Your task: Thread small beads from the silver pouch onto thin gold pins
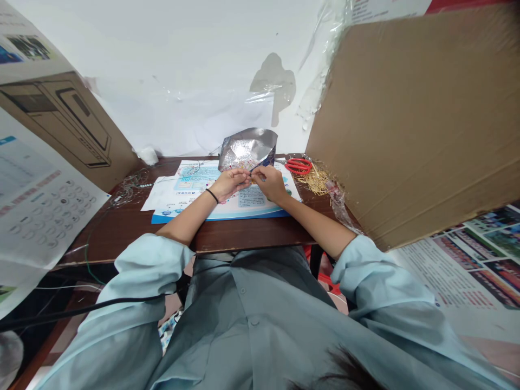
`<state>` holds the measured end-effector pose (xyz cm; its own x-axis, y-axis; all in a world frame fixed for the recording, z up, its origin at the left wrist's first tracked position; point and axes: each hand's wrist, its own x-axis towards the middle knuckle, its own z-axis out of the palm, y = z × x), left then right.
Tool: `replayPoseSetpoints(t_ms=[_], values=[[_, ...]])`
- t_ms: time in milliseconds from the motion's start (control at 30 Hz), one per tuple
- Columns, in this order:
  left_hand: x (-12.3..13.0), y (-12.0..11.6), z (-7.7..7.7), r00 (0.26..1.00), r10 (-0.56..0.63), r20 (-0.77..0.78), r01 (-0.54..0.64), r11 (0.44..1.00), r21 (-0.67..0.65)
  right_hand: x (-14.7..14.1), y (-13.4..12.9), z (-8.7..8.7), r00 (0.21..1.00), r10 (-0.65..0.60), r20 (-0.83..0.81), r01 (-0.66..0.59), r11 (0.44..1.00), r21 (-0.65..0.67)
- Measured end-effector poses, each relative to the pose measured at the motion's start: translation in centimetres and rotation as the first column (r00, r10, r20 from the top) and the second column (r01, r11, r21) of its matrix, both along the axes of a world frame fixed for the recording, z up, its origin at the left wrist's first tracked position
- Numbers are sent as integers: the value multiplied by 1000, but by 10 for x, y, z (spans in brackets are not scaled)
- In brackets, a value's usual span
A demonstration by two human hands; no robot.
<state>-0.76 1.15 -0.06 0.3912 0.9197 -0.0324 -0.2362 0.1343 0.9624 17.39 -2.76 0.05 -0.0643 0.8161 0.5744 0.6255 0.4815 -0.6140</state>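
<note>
My left hand (231,184), with a dark band at its wrist, is turned palm up just in front of an open silver foil bag (248,147). Its fingertips meet those of my right hand (268,183), which is closed in a pinch. Whatever lies between the fingertips is too small to make out. Tiny coloured pieces that look like beads (244,165) lie in the mouth of the bag, and a few more are scattered around my hands. Beneath both hands are printed paper sheets (195,201). A thin thread (173,179) runs over the sheets on the left.
Red-handled scissors (298,166) rest by a pile of thin yellowish sticks (317,180) at the right. Tangled clear thread (132,185) lies at the table's left. Cardboard panels (426,108) stand at both sides, and a white wall (182,65) rises behind. The brown table (252,238) ends close to my body.
</note>
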Motion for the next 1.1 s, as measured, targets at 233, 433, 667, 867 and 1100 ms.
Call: replayPoseSetpoints(t_ms=[233, 433, 667, 867, 1100], values=[[0, -4, 3, 999, -39, 18, 39, 999, 19, -1, -1, -2, 999, 10, 31, -9, 1000, -28], [2, -6, 6, 1000, -14, 0, 14, 1000, -10, 0, -1, 0, 999, -11, 49, 14, 998, -54], [2, -6, 6, 1000, 13, -18, -14, 999, -39, -2, -4, 3, 999, -40, 36, 42, 996, -80], [4, -6, 7, 1000, 23, -19, -24, 999, -35, -2, -5, 4, 999, -37, 38, 40, 996, -80], [4, -6, 6, 999, 22, -35, -22, 1000, -9, -2, -5, 4, 998, -26, 49, 30, 996, -89]])
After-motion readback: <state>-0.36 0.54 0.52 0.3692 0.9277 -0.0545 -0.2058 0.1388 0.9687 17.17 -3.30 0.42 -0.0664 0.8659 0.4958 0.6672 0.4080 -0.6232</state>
